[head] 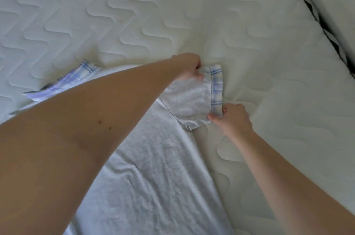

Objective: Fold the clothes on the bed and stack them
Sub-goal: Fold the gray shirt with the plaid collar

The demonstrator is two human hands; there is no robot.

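Both hands are on the sleeve [194, 100]: left hand [189, 67] pinches its far corner, right hand [230, 117] pinches the near corner by the plaid cuff [216, 90]. The shirt [153, 177] lies flat on the mattress [134, 14]. No readable labels anywhere.

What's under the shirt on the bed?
The shirt lies flat on the quilted mattress. Nothing else shows at its edges. The left arm hides its middle, so anything beneath there cannot be seen.
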